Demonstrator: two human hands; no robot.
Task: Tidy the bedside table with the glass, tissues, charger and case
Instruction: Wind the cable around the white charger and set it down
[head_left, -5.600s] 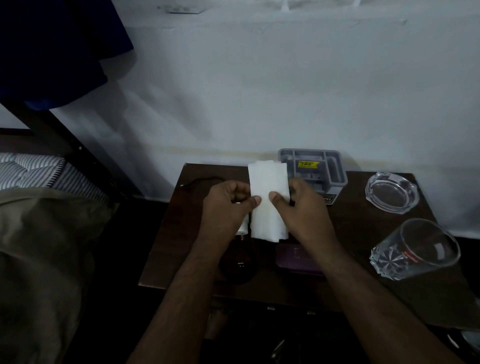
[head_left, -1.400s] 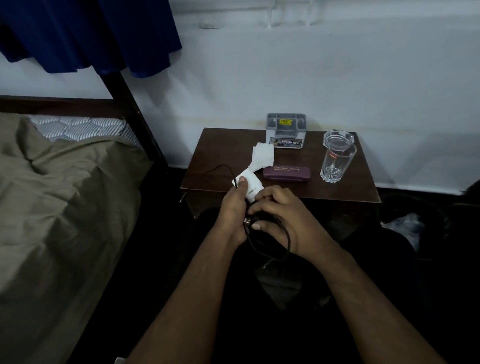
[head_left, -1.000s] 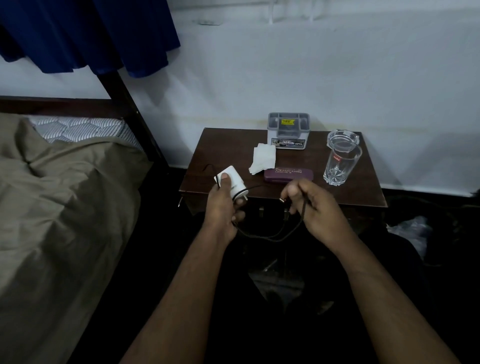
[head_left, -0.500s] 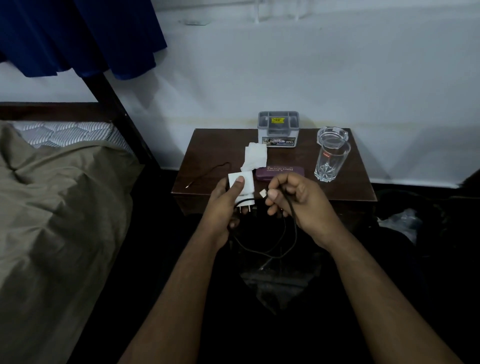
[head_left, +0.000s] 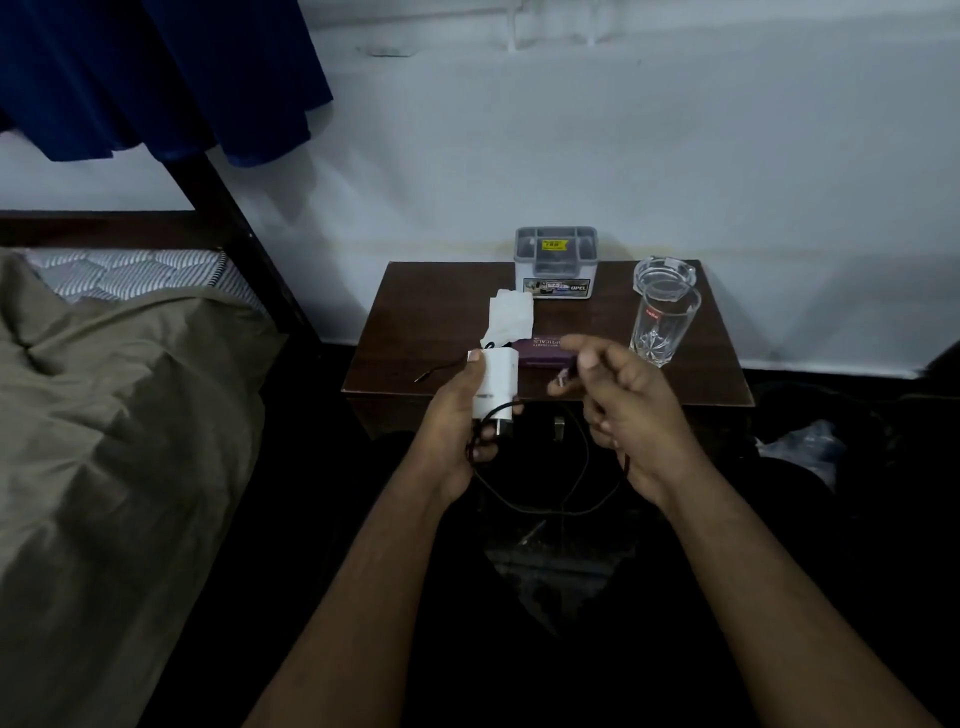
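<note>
Head view — left hand (head_left: 457, 415) fingers grip charger (head_left: 496, 382), right hand (head_left: 621, 402) pinches cable (head_left: 530, 506) — case (head_left: 545, 351) behind.

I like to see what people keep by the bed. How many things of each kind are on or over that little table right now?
Drinking glass: 1
Glass ashtray: 1
Tissues, one pile: 1
Purple case: 1
Grey organiser box: 1
White charger with cable, in the left hand: 1
Total: 6
</note>
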